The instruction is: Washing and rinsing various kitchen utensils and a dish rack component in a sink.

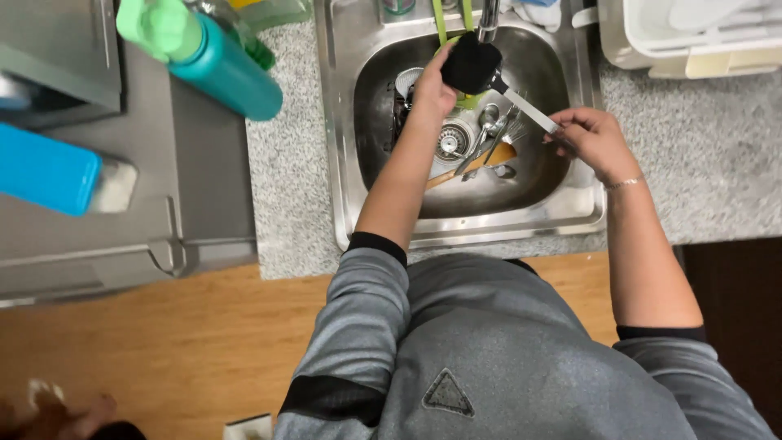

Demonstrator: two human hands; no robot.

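Observation:
My right hand [593, 138] grips the metal handle of a black spatula [472, 62] over the steel sink [358, 147]. The spatula's black head is under the tap [488, 20]. Against that head rests my left hand [433, 85], with a bit of green sponge [470, 101] showing beneath it. Whether this hand holds the sponge is hidden. Several pieces of cutlery [489, 134] and a wooden utensil [468, 168] lie in the basin near the drain [449, 143].
A white dish rack [692, 37] stands on the speckled counter [700, 155] at the right. A teal bottle with a green cap [204, 53] stands left of the sink. A grey appliance [122, 204] and a blue box [45, 171] are at the far left. Wooden floor lies below.

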